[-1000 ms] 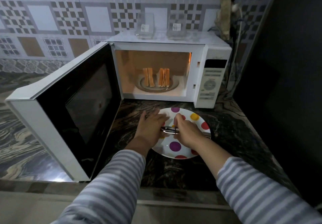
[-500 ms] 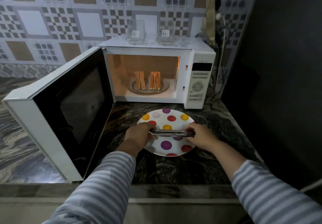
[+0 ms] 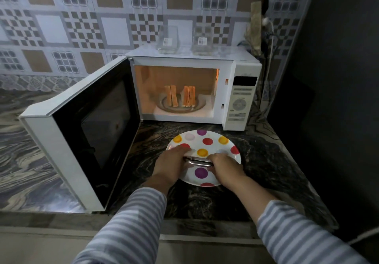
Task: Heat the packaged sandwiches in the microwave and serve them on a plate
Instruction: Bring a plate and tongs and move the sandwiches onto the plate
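Two sandwich halves (image 3: pixel 180 98) stand upright on the glass turntable (image 3: pixel 200 106) inside the lit white microwave (image 3: pixel 240 99), whose door (image 3: pixel 92 124) hangs wide to the left. In front of it a white plate (image 3: pixel 213 142) with coloured dots lies on the dark marble counter. Metal tongs (image 3: pixel 198 161) are held level over the plate. My left hand (image 3: pixel 171 164) grips their left end and my right hand (image 3: pixel 226 166) grips their right end.
Two clear plastic sandwich packages (image 3: pixel 168 40) (image 3: pixel 203 41) stand on top of the microwave. A cable and plug (image 3: pixel 266 20) hang at the back right by a dark wall (image 3: pixel 338 79). The open door blocks the counter's left side.
The camera view has shifted a little. My hands, holding the tongs over the plate, have moved closer together again; the sandwiches have not moved.
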Demonstrator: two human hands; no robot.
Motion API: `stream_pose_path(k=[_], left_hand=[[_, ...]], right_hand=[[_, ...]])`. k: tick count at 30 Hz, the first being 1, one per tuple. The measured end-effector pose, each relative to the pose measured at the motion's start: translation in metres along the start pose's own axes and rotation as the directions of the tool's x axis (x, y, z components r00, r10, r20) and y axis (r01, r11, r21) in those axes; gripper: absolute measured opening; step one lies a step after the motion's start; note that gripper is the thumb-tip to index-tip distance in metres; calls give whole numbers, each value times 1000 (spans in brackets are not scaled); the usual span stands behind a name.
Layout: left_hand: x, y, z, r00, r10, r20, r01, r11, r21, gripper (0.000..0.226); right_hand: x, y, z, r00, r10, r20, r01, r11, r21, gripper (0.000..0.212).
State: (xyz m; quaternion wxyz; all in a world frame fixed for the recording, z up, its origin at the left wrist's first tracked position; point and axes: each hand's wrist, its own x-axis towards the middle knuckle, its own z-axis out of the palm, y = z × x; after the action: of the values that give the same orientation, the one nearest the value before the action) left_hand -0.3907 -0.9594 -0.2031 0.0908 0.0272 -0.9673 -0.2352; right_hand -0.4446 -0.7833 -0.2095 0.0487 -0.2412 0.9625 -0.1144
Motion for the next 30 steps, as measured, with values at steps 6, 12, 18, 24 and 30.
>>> stream_pose_path(k=[6,12,18,24,30], left_hand=[[11,-38,-1,977,-138,-161,126,988,-87,63],[17,-73,19,985,-172,2,172,984,45,84],[20,-84,29,987,-144,-66,150,983,110,92],[23,-87,30,987,-127,-97,138,984,109,85],[25,-89,33,985,-114,-127,130,983,127,86]], right_hand=[[31,3,-26,985,137,-103,-128,988,92,22],[87,-36,-64,966,167,-200,-128,973,194,39],[161,-82,-79,951,265,-159,-206,927,313,38],[259,-92,-40,898,436,-51,-329,746,579,23],[262,-98,-46,946,275,-173,-225,939,261,53]])
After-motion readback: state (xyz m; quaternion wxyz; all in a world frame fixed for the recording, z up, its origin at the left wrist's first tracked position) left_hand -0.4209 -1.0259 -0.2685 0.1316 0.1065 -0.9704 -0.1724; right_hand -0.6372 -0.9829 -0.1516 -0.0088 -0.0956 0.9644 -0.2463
